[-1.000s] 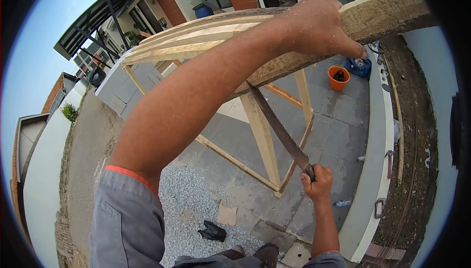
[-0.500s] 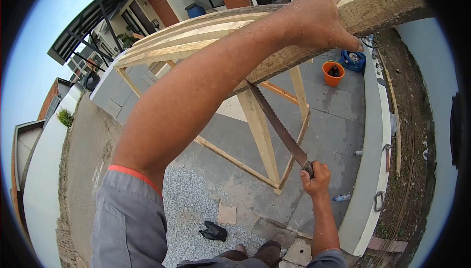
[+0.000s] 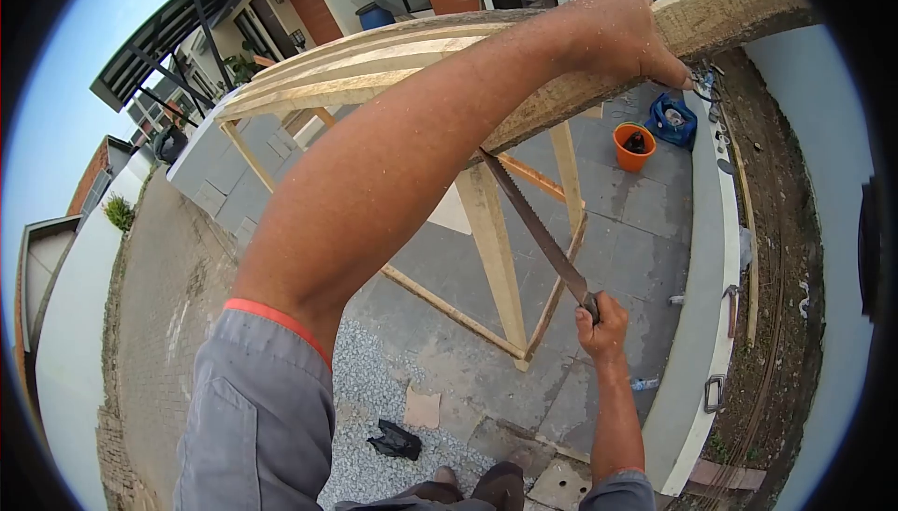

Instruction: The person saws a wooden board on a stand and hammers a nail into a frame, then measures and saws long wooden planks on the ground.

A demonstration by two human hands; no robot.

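My left hand (image 3: 627, 32) is wrapped over a thick wooden beam (image 3: 734, 14) near the top of the view, its thumb on the near side. Low on the right, my right hand (image 3: 605, 326) grips the dark handle of a handsaw (image 3: 543, 234). The toothed blade slants up to the left and meets the beam's lower edge beside my left forearm, which hides part of the beam. Below and behind stands a wooden frame (image 3: 491, 254) with slanted legs and long pale boards (image 3: 323, 92) along its top.
An orange bucket (image 3: 634, 146) and a blue bag (image 3: 672, 120) are on the paving at the right. A low white wall (image 3: 703, 324) runs beside them, with a hammer (image 3: 732, 310) and a clamp (image 3: 715, 393) on it. A black plastic bag (image 3: 395, 440) lies on gravel.
The saw and my right hand have shifted slightly up, with the blade still at the beam. My left hand keeps its hold, and the whole view has moved a little.
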